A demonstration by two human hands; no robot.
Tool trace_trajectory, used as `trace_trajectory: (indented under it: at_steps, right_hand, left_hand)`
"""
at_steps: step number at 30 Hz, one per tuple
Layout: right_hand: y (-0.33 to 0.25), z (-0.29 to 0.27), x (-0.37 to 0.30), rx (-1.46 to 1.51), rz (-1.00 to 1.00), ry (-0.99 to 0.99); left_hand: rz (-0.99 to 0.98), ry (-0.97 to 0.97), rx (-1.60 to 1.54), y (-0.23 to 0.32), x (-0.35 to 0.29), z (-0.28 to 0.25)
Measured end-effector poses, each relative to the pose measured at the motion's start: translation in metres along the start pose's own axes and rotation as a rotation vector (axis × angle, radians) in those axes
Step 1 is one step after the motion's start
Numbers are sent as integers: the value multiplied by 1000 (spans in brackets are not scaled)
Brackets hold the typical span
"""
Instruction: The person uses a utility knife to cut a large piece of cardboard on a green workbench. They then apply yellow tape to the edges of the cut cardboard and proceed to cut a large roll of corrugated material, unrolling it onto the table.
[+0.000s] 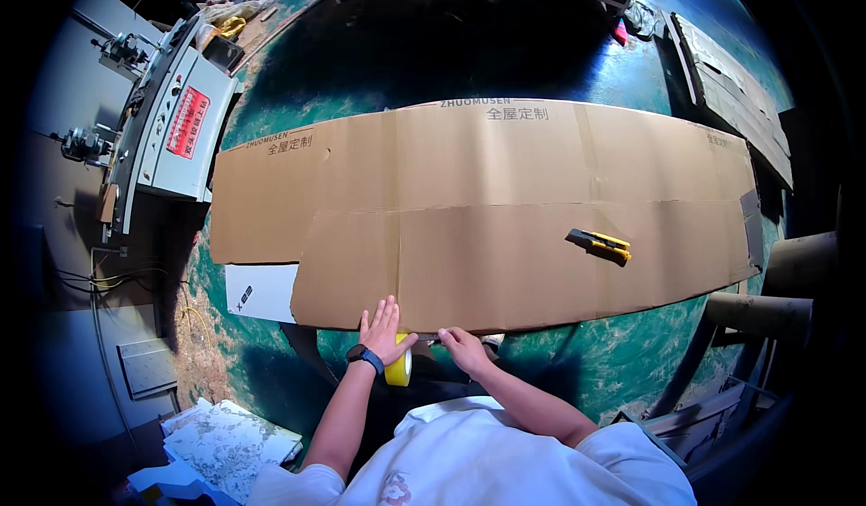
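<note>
While the left hand (pixel 382 336) spreads on the corrugated cardboard sheet (pixel 487 253) before the person (pixel 505 456), by the yellow tape roll (pixel 398 371), the right hand (pixel 463 348) seemingly pinches its near edge; likely light but bendy, the sheet wants two-edged support.

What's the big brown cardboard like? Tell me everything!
The cardboard is a long, flat, brown sheet with dark printing near its far edge. A lengthwise line, maybe a crease, and tape-like bands cross it. Its near left corner is missing, showing a white panel. A dark patch marks its right end. A yellow-and-black cutter lies on its right half. The left hand rests on the near edge; the right hand is at that edge.
</note>
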State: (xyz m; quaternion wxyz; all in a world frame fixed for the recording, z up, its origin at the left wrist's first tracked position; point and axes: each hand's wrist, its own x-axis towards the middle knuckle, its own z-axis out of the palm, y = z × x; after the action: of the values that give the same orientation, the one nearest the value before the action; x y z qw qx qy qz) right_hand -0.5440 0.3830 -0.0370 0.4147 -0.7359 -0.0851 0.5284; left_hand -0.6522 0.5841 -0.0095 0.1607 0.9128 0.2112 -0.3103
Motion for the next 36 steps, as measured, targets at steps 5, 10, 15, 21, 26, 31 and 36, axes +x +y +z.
trace_trajectory:
  at_steps: [5,10,15,21,26,31,36]
  right_hand:
    - [7,-219,16,-548,-541,889]
    - [20,-332,38,-1046,-326,950]
    - [10,-328,14,-950,-157,757]
    - [-28,-190,-26,-1008,-404,233]
    - [-72,-24,-29,-1251,-699,-162]
    - [-41,56,11,-1494,-836,-37]
    - [-43,62,7,-1569,-820,43]
  left_hand:
    - [-397,456,-412,28,-40,26]
    - [-713,372,-1155,-14,-12,130]
    - [-910,35,-759,11,6,85]
    - [-963,14,-931,13,19,130]
    - [-544,373,-1761,9,-7,206]
    - [-481,522,-1562,19,-16,197]
    - [-559,348,-1308,2,-28,157]
